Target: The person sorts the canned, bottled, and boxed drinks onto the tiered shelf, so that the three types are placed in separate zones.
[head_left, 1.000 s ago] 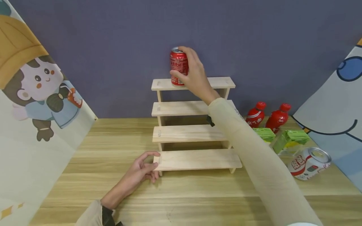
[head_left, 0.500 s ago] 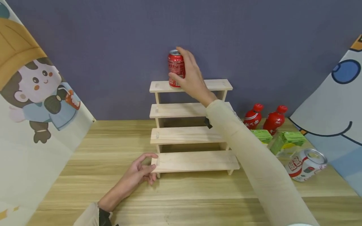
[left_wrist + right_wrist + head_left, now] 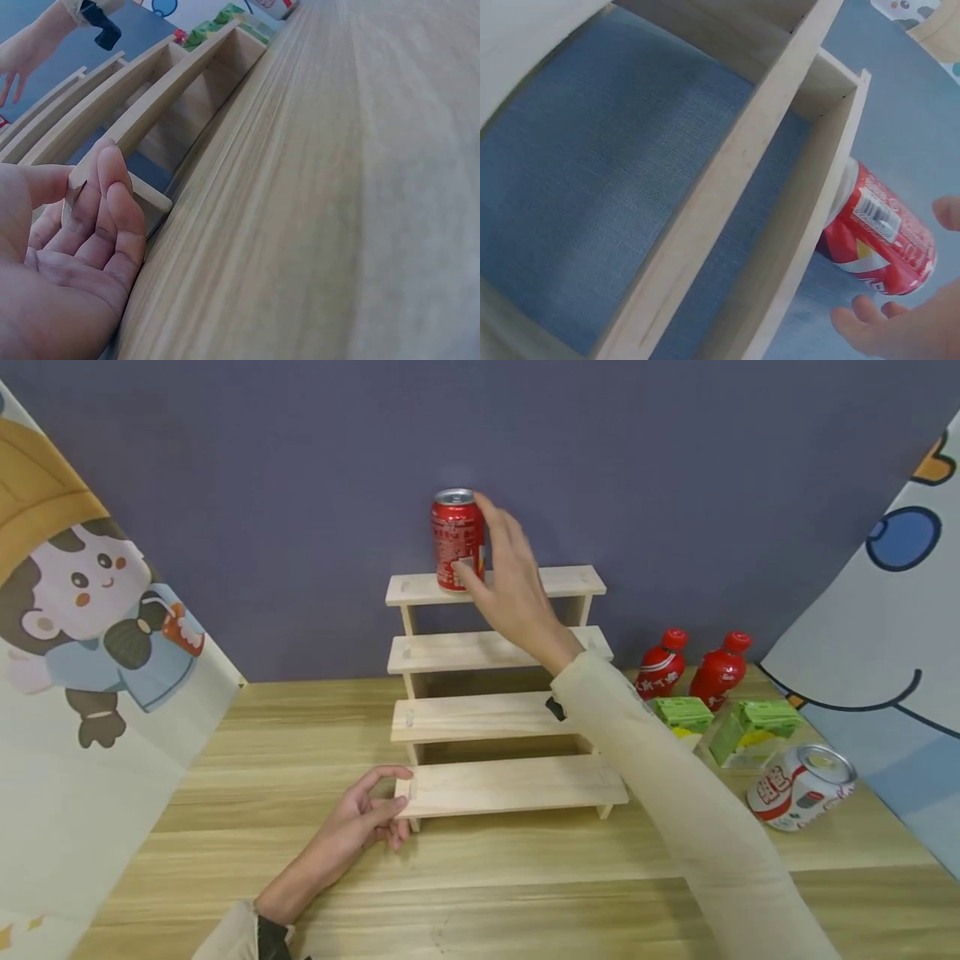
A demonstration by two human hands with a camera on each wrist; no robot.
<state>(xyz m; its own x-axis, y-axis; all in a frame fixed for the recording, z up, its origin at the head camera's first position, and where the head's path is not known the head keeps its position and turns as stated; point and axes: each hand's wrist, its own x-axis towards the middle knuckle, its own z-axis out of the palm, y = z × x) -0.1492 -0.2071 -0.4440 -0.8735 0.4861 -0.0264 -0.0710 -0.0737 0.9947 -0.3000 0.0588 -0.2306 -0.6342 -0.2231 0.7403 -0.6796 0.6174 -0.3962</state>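
Observation:
A red soda can (image 3: 453,539) stands upright on the top tier, left of its middle, of a stepped wooden display rack (image 3: 517,783). Just right of the can is my right hand (image 3: 516,592), its thumb and fingers spread. The right wrist view shows gaps between those fingers and the can (image 3: 889,232). My left hand (image 3: 360,818) grips the left end of the rack's lowest step. In the left wrist view, that hand's (image 3: 82,255) thumb and curled fingers take the board's end between them.
On the right of the wooden table (image 3: 450,893) stand two red bottles (image 3: 662,664), two green drink cartons (image 3: 753,731) and a white-and-red can (image 3: 801,787). A dark wall panel (image 3: 300,527) rises behind the rack, and printed cartoon panels flank both sides.
My right hand has loosened from the red can and drawn slightly to the right, while the can stays on the top tier. My left hand keeps its grip on the rack.

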